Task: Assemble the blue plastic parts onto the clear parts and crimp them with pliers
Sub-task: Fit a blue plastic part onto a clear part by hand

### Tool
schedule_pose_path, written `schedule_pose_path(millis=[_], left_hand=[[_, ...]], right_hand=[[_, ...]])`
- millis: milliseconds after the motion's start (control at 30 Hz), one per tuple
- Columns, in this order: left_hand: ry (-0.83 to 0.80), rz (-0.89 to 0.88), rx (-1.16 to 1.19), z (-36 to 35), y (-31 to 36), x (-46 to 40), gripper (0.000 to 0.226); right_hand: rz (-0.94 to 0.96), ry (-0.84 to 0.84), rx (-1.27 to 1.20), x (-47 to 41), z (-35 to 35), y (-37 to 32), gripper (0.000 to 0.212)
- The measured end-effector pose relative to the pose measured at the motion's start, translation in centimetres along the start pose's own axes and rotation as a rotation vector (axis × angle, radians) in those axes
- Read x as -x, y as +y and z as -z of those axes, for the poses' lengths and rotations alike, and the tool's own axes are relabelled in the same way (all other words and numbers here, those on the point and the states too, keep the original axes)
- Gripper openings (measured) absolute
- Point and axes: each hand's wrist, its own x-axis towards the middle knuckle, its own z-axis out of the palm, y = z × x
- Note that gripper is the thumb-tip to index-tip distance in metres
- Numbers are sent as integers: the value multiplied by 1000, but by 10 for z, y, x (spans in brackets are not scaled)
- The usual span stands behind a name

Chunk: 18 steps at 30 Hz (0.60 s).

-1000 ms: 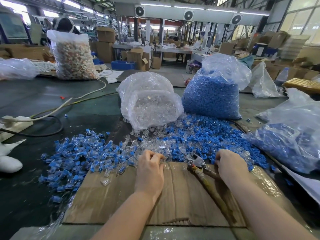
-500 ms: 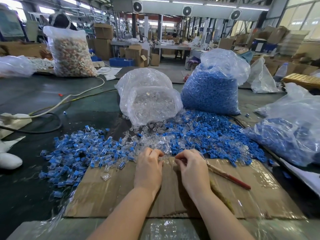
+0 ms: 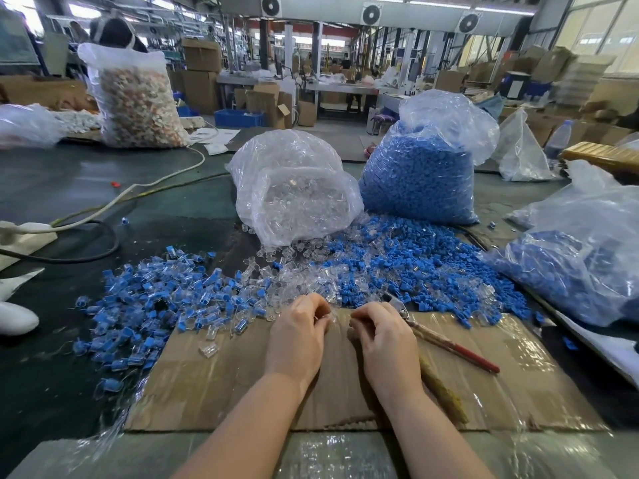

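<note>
My left hand [image 3: 299, 335] and my right hand [image 3: 385, 337] meet over the far edge of the cardboard sheet [image 3: 242, 382], fingers curled. The left fingertips pinch a small clear part [image 3: 328, 317]. The right fingers are curled close to it; what they hold is hidden. The pliers [image 3: 446, 344], one handle red, lie on the cardboard just right of my right hand, untouched. Loose blue parts [image 3: 415, 267] and clear parts [image 3: 304, 281] are heaped beyond my hands. Assembled blue-and-clear pieces [image 3: 148, 302] are spread to the left.
A bag of clear parts [image 3: 297, 188] and a bag of blue parts [image 3: 422, 167] stand behind the heap. Another bag of blue pieces [image 3: 581, 264] lies at the right. White and black cables [image 3: 103, 209] cross the dark table at the left.
My right hand put the pliers down on the cardboard and moved left to meet the left hand. The left hand has stayed in place.
</note>
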Motion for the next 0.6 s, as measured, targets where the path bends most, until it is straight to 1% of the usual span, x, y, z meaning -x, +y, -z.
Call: schedule_pose_path(millis=[133, 233, 433, 500, 600], left_hand=[[-9, -29, -6, 1, 0, 0, 20], [-18, -24, 21, 2, 0, 0, 18], [-13, 35, 188, 6, 2, 2, 11], [-34, 36, 222, 7, 2, 2, 14], [-107, 67, 326, 8, 2, 3, 22]], right_hand=[[11, -6, -2, 1, 1, 0, 6], [5, -5, -15, 1, 1, 1, 6], [-7, 21, -149, 1, 4, -1, 7], [-7, 12, -171, 2, 4, -1, 6], [14, -3, -164, 3, 3, -2, 4]])
